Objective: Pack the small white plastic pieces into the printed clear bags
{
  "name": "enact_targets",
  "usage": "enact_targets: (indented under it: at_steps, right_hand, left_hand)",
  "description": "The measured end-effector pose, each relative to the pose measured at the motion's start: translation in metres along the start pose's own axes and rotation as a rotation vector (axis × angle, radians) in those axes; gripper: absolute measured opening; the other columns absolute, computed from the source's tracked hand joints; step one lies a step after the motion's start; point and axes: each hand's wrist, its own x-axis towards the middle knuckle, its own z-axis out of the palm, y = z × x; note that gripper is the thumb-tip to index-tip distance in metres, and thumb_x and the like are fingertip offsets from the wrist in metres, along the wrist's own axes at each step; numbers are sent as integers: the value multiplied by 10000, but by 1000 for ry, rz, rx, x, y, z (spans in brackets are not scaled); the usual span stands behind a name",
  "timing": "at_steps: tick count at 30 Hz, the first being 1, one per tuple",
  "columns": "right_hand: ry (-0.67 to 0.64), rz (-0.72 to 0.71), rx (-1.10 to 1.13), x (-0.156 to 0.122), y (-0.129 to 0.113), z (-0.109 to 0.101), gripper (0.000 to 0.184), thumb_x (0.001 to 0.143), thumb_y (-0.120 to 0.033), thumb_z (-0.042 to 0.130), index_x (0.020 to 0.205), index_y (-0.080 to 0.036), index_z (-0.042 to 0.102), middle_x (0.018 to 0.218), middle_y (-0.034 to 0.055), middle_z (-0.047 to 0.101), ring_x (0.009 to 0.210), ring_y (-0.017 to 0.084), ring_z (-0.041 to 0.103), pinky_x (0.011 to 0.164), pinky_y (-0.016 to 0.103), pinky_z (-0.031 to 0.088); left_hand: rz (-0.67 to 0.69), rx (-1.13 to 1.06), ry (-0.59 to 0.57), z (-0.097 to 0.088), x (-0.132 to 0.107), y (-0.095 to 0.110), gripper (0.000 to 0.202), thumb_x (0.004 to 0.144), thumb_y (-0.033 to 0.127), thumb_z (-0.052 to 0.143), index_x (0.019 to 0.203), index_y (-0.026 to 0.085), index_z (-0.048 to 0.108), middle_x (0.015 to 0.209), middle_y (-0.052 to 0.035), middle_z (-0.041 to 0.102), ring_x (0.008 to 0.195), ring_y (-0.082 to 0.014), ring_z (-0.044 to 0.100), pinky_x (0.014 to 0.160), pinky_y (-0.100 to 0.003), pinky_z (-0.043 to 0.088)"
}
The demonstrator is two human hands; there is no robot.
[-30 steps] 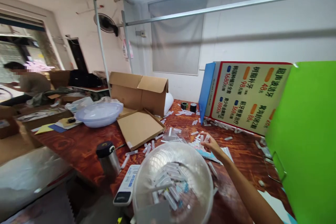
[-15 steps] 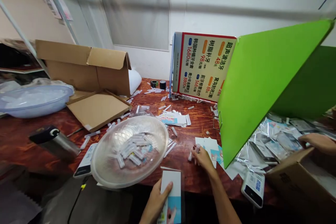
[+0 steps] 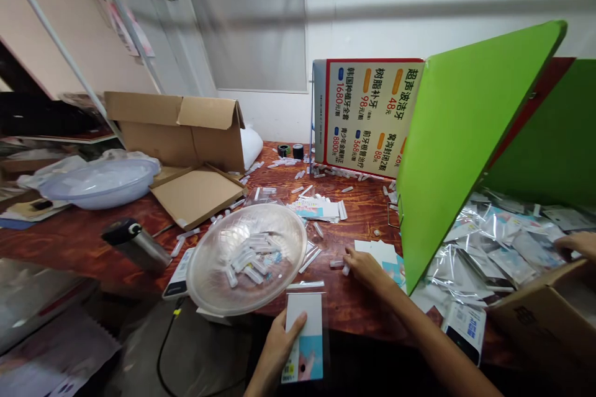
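In my left hand (image 3: pixel 283 336) is a white and blue printed card (image 3: pixel 307 322) inside a clear plastic bag, with the thumb pressed on its front. The bag's upper edge lies near the table's front. To the right, my right hand (image 3: pixel 363 265) is low over the table, its fingertips closed on a small clear plastic tube (image 3: pixel 346 270). Another small tube (image 3: pixel 335 263) lies just left of those fingers. White and blue cards (image 3: pixel 372 248) are spread behind and beside this hand. Between the hands and the bottle, a translucent round bowl (image 3: pixel 205 282) holds several such tubes.
A green folded board (image 3: pixel 470 130) stands upright at right. Beyond it are bagged cards (image 3: pixel 512 254), a carton (image 3: pixel 535 316) and another person's hand (image 3: pixel 580 243). A scale (image 3: pixel 465 329) sits at the front edge. At left are a steel bottle (image 3: pixel 144 248) and cardboard boxes (image 3: pixel 200 192).
The view has swung slightly left. My right hand has turned, its forearm now slanting in from the lower right, and the tubes by its fingers have shifted. My left hand still holds the bagged card.
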Motion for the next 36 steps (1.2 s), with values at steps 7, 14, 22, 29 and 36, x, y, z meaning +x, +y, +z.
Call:
enact_targets:
  at_steps: [7,14,22,29,36]
  right_hand:
    - [61,36,616,-18,-23,9,195,917,-143,472,1015,-174,638,956,78,709,881,210,650,783,282,439]
    - [24,-108,1031,-35,-49,0,194,886,-311,577,934,-171,703,890,47,714,802,197,622,723,282,446]
    - [90,-131,1052,-49,-58,-9,217,916,-351,617,983,-189,745,966,57,732,903,216,653,845,319,457]
    - [69,-236,1033,-56,-72,0,241,936,-321,586,996,-195,782,942,79,715,840,199,665,772,297,491]
    - [-11,-254,1017,-66,-89,-2,241,907,-222,559,971,-187,789,918,83,696,825,189,663,748,278,499]
  left_hand:
    - [-50,-111,-151,-3,-7,7,705,589,683,827,953,87,733,803,-88,727,681,-183,624,607,-241,448]
    - [-47,-11,-458,-14,8,13,682,618,689,807,913,79,724,735,-45,647,594,-113,505,560,-203,348]
    - [-57,67,-629,-23,7,14,658,637,633,828,987,83,739,778,-37,637,645,-121,490,612,-203,355]
    - [-47,192,-643,-20,1,7,670,733,735,686,962,107,727,771,-14,593,659,-123,440,624,-205,349]
    - [5,269,-673,-16,-9,-1,607,692,751,700,708,153,594,654,48,379,636,-110,279,570,-236,204]
